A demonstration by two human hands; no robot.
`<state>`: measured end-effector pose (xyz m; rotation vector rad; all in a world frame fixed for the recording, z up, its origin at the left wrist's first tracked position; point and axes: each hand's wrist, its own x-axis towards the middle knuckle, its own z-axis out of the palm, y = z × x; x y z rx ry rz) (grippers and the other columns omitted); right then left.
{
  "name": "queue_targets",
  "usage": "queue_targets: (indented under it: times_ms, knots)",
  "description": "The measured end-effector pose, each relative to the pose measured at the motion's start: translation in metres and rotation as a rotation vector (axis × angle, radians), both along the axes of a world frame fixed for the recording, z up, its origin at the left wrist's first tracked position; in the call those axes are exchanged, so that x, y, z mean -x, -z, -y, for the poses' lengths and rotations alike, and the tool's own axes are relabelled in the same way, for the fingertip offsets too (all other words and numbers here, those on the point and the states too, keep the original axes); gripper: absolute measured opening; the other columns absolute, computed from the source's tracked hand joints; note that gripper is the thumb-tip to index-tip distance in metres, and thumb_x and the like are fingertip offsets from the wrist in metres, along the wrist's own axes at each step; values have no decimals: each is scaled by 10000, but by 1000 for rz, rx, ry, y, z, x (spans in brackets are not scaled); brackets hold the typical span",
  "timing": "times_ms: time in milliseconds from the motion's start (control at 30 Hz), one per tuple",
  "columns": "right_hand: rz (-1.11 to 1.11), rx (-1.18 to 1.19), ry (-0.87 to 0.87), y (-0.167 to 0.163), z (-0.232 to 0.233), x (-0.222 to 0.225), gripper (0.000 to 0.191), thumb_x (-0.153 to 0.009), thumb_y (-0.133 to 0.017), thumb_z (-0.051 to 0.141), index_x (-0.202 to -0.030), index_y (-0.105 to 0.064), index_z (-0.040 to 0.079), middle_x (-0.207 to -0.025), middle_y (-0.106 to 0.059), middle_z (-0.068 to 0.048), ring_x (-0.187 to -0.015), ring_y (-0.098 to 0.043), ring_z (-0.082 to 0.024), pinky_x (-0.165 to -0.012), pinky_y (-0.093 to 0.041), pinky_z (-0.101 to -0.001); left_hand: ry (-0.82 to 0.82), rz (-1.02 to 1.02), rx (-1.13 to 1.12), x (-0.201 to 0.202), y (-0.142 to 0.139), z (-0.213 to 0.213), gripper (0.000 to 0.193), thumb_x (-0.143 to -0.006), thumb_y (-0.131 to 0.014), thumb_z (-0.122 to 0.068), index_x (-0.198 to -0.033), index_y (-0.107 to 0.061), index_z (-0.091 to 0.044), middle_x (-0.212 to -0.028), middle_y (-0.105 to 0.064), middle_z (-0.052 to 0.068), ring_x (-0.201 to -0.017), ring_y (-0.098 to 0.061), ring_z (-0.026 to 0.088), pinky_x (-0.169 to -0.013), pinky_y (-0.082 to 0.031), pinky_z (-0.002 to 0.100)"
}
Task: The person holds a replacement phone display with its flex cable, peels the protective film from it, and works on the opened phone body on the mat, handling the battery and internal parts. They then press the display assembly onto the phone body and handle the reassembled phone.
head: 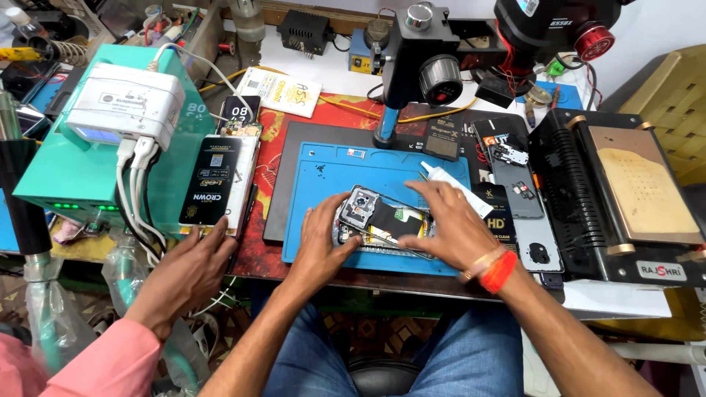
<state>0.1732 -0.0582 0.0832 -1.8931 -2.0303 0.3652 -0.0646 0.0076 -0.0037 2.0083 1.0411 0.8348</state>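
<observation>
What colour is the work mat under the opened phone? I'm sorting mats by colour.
Blue: the work mat under the opened phone shows best in the head view.

Both hands (390,231) cover the opened phone (382,220) — its lower half hidden.

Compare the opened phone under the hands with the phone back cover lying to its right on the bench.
The opened phone lies on the blue mat, held by the left hand and right hand; the back cover lies untouched off the mat. The opened phone shows its circuit boards and camera module; the back cover shows a smooth pale face with a round dark mark. Both lie flat.
</observation>
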Motion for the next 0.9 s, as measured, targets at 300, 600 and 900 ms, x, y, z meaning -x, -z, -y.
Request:
queue_targets:
  times_ms: [300,600,900]
  knots:
    - [-108,143,-64,33,8,-23,960,-664,-877,263,-1491,-403,144,-1414,-528,-195,-1349,-474,-398,-1129,-395,-450,117,29,148,24,-19,-4,980,-715,-824,-68,-1551,-323,-160,-1468,-551,163,-1398,-484,345,-1139,-396,449]
    - [-225,215,-128,35,0,-29,927,-674,-858,253,-1470,-393,151,-1436,-535,-158,-1353,-515,-347,-1129,-410,-424,115,-2,166,28,-23,-8,980,-717,-829,-54,-1556,-339,-180,-1406,-608,177,-1366,-528,351,-1110,-432,441]
    - [-163,198,-163,39,-3,-32,934,-667,-864,230,-1476,-405,154,-1447,-521,-163,-1366,-483,-359,-1144,-389,-429,121,-25,40,31,-15,-9,784,-717,-855,-114,-1426,-521,-116,-1401,-594,168,-1343,-528,355,-1111,-427,438]
